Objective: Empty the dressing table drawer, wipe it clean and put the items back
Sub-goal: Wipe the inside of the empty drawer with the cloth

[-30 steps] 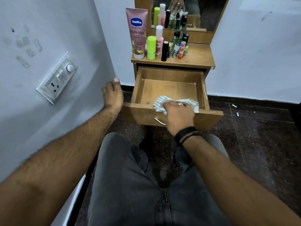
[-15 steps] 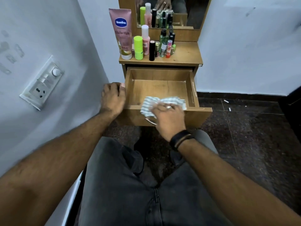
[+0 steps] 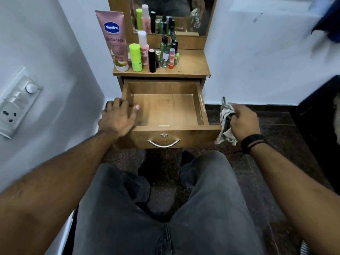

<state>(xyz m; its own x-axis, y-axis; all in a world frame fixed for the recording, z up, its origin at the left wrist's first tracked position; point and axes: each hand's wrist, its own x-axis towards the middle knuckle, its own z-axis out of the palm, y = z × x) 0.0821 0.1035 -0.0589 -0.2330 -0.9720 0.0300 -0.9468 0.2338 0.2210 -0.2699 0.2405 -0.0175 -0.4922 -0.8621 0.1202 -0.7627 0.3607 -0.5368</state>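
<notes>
The drawer (image 3: 163, 111), mid-frame, is pulled out and bare. The left hand (image 3: 118, 119) rests flat on its left rim; the right hand (image 3: 243, 122) grips the cloth (image 3: 225, 122) beside it. The bottles (image 3: 152, 56) on the bench (image 3: 191, 65) await return.

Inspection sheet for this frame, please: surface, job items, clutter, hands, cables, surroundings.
Surface: dressing table top, wooden, bottles on its left half.
Job items: drawer pulled out, nothing inside; cosmetics upright on the top; cloth bunched, right of the drawer.
Clutter: nothing seen.
Hands: left hand rests on the drawer's left front corner; right hand grips the cloth.
Cables: nothing seen.
Surroundings: mirror, wall switchboard, dark floor.
</notes>
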